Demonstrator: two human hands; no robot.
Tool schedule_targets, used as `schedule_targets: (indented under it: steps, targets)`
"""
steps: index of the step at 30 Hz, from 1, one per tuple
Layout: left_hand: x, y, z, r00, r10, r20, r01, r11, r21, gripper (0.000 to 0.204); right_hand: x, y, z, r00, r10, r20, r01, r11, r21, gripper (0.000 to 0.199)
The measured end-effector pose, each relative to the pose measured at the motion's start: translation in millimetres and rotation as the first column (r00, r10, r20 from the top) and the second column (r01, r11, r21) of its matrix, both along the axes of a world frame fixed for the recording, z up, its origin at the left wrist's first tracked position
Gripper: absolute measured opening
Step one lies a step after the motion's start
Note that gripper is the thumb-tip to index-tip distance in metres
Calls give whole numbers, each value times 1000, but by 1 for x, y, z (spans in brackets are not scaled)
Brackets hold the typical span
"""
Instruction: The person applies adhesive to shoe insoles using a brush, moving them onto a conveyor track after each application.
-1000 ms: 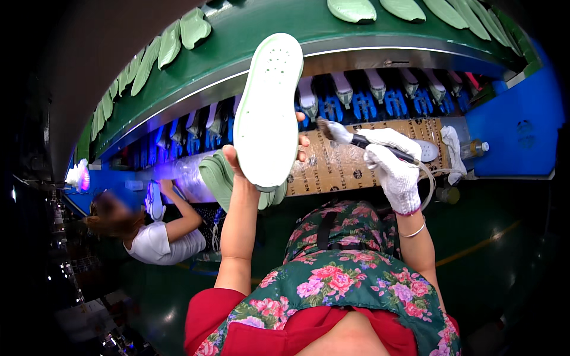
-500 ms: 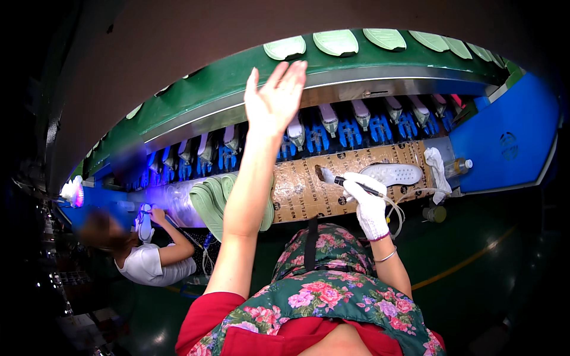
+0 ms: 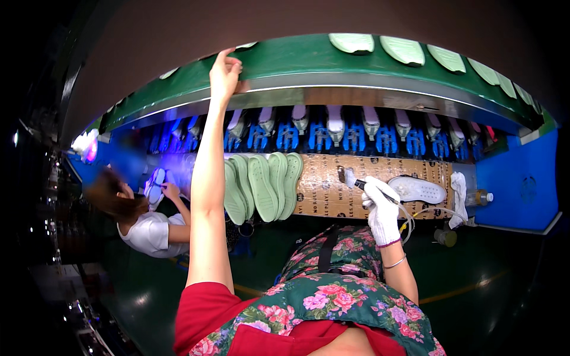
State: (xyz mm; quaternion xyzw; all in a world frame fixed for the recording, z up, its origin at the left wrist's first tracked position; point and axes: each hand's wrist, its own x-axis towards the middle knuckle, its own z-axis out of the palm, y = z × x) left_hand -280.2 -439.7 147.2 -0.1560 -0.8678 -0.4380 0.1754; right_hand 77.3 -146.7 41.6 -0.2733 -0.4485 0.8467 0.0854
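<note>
My bare left hand (image 3: pixel 225 77) is raised at the green conveyor belt (image 3: pixel 291 56), its fingers bent but apart, with nothing seen in them. Close by its fingertips, the edge of a pale green sole (image 3: pixel 246 45) shows under the dark overhang. On my right hand (image 3: pixel 382 207) is a white glove. It grips a dark-handled brush (image 3: pixel 360 184), whose bristles point left over the cardboard. A thin clear tube (image 3: pixel 409 218) runs by that hand. A white shoe sole (image 3: pixel 417 190) with small studs lies just right of the glove. Several pale green soles (image 3: pixel 259 184) overlap on the bench between my arms.
Shoe lasts (image 3: pixel 335 121) on blue holders (image 3: pixel 320 139) line the machine under the metal ledge. At the bench's right end are a white cloth (image 3: pixel 458 199), a bottle (image 3: pixel 482 197) and a blue panel (image 3: pixel 516 172). A co-worker (image 3: pixel 151 228) handles a shoe part at left.
My left hand has moved left along the belt, and its spread fingers have bent. The green soles on the bench are now in fuller view. My right hand still holds the brush.
</note>
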Motion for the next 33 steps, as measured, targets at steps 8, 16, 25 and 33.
schedule_targets:
  steps: [8,16,25,33]
  targets:
    - [-37,19,0,915,106,-389,-230,929,-289,22,-22,-21,6,998,66,13,-63,990,-123,27]
    - [97,4,24,940,-68,-335,256,789,559,27,-11,-2,6,999,-37,2,37,983,-180,33]
    - [212,-56,-15,988,55,145,-155,320,935,32,-28,-1,75,963,48,-264,-83,989,-123,32]
    - [275,31,-98,475,-753,456,-406,272,872,38,-31,-64,111,875,426,-230,-409,905,117,25]
